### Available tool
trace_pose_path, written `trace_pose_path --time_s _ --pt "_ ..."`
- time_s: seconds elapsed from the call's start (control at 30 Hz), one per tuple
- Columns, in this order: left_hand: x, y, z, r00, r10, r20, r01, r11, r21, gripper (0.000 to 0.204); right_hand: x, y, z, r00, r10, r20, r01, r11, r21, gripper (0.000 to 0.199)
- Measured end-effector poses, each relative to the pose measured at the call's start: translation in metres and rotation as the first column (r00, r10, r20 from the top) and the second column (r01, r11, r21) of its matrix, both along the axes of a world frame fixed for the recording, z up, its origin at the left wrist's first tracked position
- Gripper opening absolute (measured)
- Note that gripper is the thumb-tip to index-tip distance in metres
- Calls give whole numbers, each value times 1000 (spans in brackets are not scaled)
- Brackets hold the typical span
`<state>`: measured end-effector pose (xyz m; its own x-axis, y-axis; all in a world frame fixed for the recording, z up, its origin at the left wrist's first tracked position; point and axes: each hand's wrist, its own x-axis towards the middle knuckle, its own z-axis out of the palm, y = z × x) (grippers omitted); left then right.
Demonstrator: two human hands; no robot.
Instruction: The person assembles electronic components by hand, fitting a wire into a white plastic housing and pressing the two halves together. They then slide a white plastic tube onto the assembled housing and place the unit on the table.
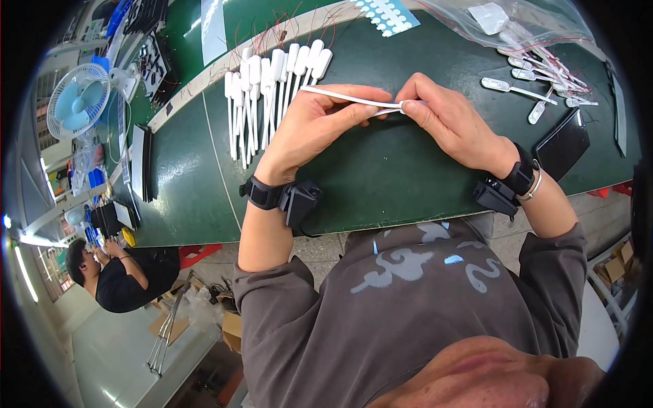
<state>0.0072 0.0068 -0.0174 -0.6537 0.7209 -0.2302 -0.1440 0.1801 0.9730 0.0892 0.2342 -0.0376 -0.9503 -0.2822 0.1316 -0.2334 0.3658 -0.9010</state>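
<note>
Holding a thin white strip [354, 100] between them, both hands work just above the green table [381, 177], near the picture's twelve o'clock. The left hand [320, 122] closes its thumb and fingers along the strip's length, seemingly to keep it level, while the right hand [445, 115] pinches the near end tight between thumb and forefinger, a grip that suits fine work at the tip. At eleven o'clock of the hands a row of white paddle-shaped pieces [272, 88] lies side by side, stems parallel, set out in order as if sorted. At two o'clock more such pieces [537, 85] lie loose beside a clear plastic bag [517, 24], within reach of the right hand. A dark flat phone-like slab [563, 146] rests at three o'clock.
</note>
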Motion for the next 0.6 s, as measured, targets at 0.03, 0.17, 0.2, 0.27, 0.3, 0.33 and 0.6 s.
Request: trace_pose_path --time_s 0.03,0.17,0.2,0.27,0.3,0.33,0.6 --pt "0 0 1 1000 1 2 -1 1000 1 24 0 0 0 1000 11 -7 -10 1000 11 26" --pt "-2 2 5 998 -33 54 39 992 -119 22 0 0 -1 1000 15 2 -15 1000 16 27" --pt "1 4 4 1000 4 20 -2 993 -121 21 -1 1 -2 1000 12 3 -12 1000 19 27" --pt "5 7 1 996 77 -47 -82 989 -119 19 -3 3 -7 1000 -11 26 13 999 -48 28" --pt "7 8 -1 996 74 -45 -79 990 -116 19 -4 3 -7 999 -22 38 25 996 -81 29" --pt "9 9 -2 993 89 -75 -97 989 -111 18 -4 4 -4 999 -25 39 28 997 -77 29" --pt "13 12 -8 973 136 -184 -160 980 -121 16 -4 7 5 852 140 505 86 914 -397 31"
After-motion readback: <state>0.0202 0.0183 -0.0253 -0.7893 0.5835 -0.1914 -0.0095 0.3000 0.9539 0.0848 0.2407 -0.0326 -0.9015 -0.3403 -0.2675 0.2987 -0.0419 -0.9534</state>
